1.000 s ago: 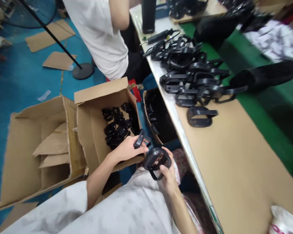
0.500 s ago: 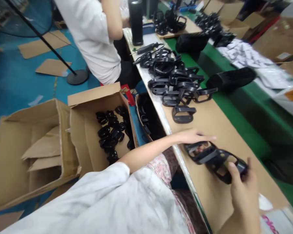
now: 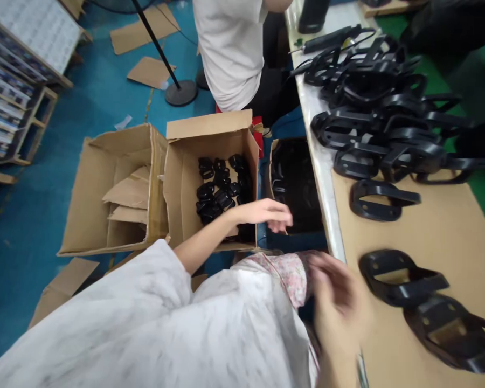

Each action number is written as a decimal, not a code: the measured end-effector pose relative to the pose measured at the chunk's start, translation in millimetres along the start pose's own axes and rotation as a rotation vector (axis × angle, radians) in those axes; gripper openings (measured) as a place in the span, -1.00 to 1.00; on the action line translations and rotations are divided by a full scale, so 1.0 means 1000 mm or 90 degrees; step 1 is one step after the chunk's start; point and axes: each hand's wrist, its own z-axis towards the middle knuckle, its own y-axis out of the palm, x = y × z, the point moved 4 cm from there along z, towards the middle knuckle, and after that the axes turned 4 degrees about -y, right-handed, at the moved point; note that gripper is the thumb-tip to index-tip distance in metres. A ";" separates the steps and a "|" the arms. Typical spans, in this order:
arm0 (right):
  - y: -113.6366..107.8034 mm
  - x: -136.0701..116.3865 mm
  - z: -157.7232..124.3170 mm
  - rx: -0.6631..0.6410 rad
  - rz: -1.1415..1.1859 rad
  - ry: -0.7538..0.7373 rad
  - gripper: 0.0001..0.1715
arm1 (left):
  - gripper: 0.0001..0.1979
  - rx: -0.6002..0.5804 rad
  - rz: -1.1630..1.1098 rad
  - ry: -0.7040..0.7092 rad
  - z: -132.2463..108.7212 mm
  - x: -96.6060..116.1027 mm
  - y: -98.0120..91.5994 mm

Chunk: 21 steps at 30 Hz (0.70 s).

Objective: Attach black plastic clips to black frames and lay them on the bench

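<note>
left hand out over the gap between the cardboard box of small black clips and the dark bin beside it, empty, fingers loosely apart. right hand blurred at the edge of the desk, near two black frames lying flat there; fingers impossible to tell through the blur. for a clean pick: come down straight onto one clip at the top of the heap, pinch across its rim, lift clear of the box wall before swinging over. better not to rake through the heap or snag the flap.
</note>
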 end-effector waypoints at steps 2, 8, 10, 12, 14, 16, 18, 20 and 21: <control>0.075 0.007 0.020 -0.201 0.003 0.012 -0.26 | -0.58 0.191 -0.004 -0.168 -0.030 -0.057 -0.061; 0.201 0.050 0.057 -0.316 -0.262 0.039 0.02 | -0.60 0.652 0.062 -0.484 -0.104 -0.201 -0.180; 0.210 0.058 0.059 -0.318 -0.385 0.075 -0.12 | -0.54 0.725 0.088 -0.565 -0.120 -0.236 -0.198; 0.209 0.064 0.060 -0.299 -0.496 0.107 -0.23 | -0.49 0.770 0.114 -0.624 -0.130 -0.264 -0.213; 0.205 0.067 0.062 -0.262 -0.553 0.104 -0.29 | -0.44 0.793 0.139 -0.653 -0.135 -0.287 -0.228; 0.203 0.068 0.065 -0.237 -0.555 0.092 -0.30 | -0.33 0.796 0.161 -0.661 -0.136 -0.305 -0.246; 0.203 0.070 0.067 -0.245 -0.547 0.108 -0.28 | -0.16 0.785 0.184 -0.652 -0.133 -0.317 -0.267; 0.203 0.072 0.067 -0.266 -0.552 0.136 -0.26 | -0.06 0.764 0.211 -0.633 -0.128 -0.325 -0.288; 0.204 0.072 0.067 -0.273 -0.558 0.141 -0.26 | -0.04 0.750 0.225 -0.623 -0.125 -0.328 -0.298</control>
